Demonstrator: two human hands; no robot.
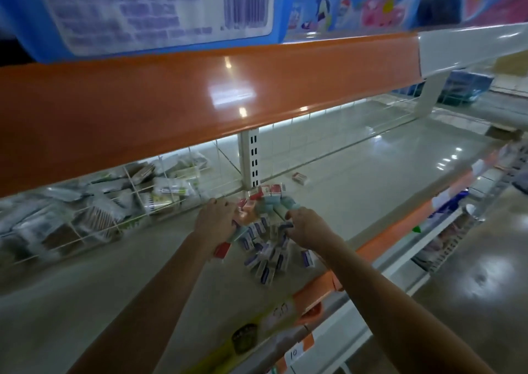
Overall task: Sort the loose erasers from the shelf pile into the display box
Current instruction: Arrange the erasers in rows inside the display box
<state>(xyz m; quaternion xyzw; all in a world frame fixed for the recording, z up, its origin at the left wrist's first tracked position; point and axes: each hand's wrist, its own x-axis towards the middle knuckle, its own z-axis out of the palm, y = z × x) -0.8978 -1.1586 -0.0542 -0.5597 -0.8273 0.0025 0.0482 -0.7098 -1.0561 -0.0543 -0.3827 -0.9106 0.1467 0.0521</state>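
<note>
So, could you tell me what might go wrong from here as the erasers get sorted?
1. The eraser pile spreads toward the orange shelf edge; a sweep by either hand could knock some off.
2. The left hand and right hand both work in the same heap, so they may jostle erasers already standing at the back.
3. One stray eraser lies apart, farther back on the shelf, and could be overlooked.

Small blue-and-white erasers (267, 255) lay jumbled in a loose pile on the shelf (357, 179); red-labelled ones (271, 189) stood behind.
</note>
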